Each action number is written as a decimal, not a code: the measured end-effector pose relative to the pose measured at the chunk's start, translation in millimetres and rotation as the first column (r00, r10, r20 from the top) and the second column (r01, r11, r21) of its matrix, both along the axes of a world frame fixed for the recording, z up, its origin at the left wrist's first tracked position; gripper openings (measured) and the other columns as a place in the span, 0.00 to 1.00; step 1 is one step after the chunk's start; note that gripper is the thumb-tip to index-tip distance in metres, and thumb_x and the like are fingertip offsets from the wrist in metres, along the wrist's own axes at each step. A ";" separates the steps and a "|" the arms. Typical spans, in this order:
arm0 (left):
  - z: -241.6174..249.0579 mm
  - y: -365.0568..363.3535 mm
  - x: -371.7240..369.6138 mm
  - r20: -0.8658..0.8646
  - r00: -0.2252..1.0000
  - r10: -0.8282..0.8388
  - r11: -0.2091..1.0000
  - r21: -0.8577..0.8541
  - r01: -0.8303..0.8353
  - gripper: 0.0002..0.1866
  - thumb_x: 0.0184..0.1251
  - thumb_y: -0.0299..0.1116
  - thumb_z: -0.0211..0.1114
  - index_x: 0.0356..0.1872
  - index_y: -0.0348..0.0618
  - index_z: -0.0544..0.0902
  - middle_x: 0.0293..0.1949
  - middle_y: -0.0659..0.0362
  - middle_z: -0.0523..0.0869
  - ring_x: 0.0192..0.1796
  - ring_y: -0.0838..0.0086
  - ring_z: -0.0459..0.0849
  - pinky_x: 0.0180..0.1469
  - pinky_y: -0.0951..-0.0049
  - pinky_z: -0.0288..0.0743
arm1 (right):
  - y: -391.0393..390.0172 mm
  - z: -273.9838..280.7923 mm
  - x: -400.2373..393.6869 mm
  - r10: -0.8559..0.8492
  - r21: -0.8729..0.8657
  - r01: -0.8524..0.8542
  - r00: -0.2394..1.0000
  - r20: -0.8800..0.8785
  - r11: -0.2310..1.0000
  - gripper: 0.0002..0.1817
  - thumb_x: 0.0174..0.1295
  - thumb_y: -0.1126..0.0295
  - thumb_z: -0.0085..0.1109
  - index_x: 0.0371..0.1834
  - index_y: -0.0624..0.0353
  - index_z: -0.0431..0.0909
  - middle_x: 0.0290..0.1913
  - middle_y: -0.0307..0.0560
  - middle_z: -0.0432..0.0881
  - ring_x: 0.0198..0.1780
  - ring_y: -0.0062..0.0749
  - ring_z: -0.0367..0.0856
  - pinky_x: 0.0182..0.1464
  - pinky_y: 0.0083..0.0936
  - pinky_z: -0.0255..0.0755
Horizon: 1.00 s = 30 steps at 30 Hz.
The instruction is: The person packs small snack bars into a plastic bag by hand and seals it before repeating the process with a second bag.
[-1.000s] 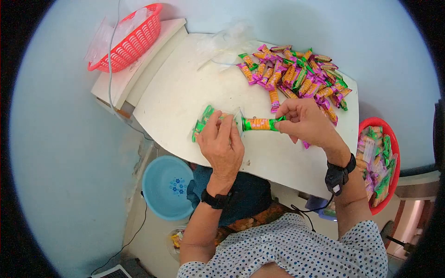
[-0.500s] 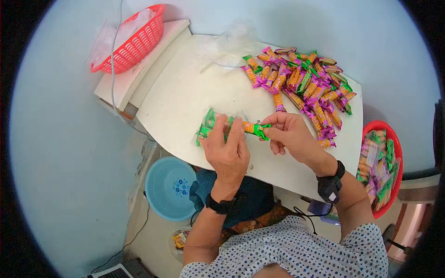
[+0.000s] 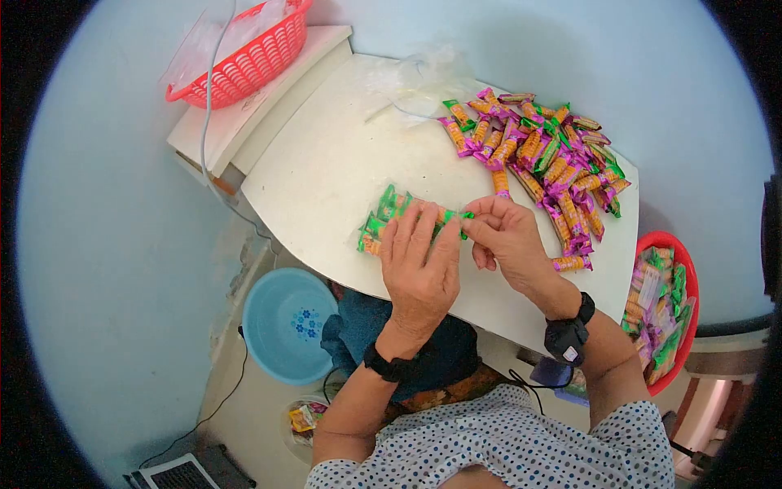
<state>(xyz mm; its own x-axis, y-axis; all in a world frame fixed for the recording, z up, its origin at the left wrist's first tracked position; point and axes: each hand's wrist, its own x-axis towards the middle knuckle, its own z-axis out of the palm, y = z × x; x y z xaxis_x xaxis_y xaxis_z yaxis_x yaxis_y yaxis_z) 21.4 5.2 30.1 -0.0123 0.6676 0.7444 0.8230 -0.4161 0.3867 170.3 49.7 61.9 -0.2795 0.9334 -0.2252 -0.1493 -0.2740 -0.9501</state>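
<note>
A clear plastic bag of green-ended biscuit packets point(image 3: 373, 226) lies near the table's front edge. My left hand point(image 3: 421, 265) holds it from above, its curved fingers covering the bag's middle and right part. At the bag's right end, my right hand point(image 3: 507, 236) pinches the green end of a biscuit packet point(image 3: 467, 216) between thumb and forefinger. The rest of that packet runs leftward into the bag, partly under my left fingers. Beyond my right hand spreads a pile of loose biscuit packets point(image 3: 562, 167) with purple and green ends.
Clear plastic bags point(image 3: 423, 77) lie at the table's back. A red basket point(image 3: 261, 69) with plastic bags stands on the raised ledge at left. Down at right, a red basket point(image 3: 688, 322) holds filled bags. A blue basin point(image 3: 277, 359) and a cable point(image 3: 209, 106) are at left.
The packet in my right hand has gone further left into the bag, leaving mainly its green end showing. My left hand has shifted right over the bag, and the view has moved slightly.
</note>
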 end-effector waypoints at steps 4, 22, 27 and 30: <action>-3.1 -3.4 5.4 0.069 0.997 -0.046 0.999 -0.011 0.047 0.14 0.63 0.26 0.66 0.49 0.42 0.87 0.57 0.48 0.84 0.64 0.52 0.78 0.67 0.49 0.68 | -2.2 -2.4 -8.0 -0.064 0.060 0.057 0.990 0.127 0.997 0.12 0.63 0.75 0.63 0.47 0.63 0.73 0.24 0.38 0.79 0.16 0.19 0.73 0.14 0.18 0.61; -2.4 -27.4 11.4 0.012 0.957 -0.290 0.951 -0.110 0.290 0.18 0.62 0.28 0.68 0.54 0.38 0.83 0.58 0.46 0.82 0.62 0.49 0.79 0.64 0.52 0.72 | 4.1 -34.3 0.0 -0.310 0.595 -0.145 0.742 0.594 0.791 0.09 0.61 0.74 0.59 0.45 0.60 0.77 0.36 0.57 0.82 0.37 0.55 0.82 0.38 0.43 0.75; -5.3 -45.0 -3.0 -0.089 0.977 -0.196 0.979 -0.065 0.191 0.20 0.61 0.31 0.69 0.55 0.38 0.83 0.53 0.47 0.83 0.55 0.50 0.81 0.58 0.54 0.75 | 12.3 -49.5 3.6 -0.416 0.754 -0.136 0.763 0.494 0.643 0.09 0.63 0.74 0.58 0.45 0.59 0.75 0.35 0.58 0.83 0.38 0.57 0.83 0.38 0.46 0.75; -9.9 -59.8 -10.2 -0.142 0.985 -0.095 0.990 -0.116 0.079 0.22 0.60 0.32 0.71 0.56 0.38 0.83 0.43 0.50 0.82 0.44 0.55 0.80 0.47 0.57 0.75 | 8.2 -46.8 2.6 -0.412 0.710 -0.132 0.735 0.538 0.692 0.07 0.64 0.73 0.57 0.44 0.58 0.75 0.34 0.57 0.83 0.38 0.56 0.83 0.38 0.48 0.75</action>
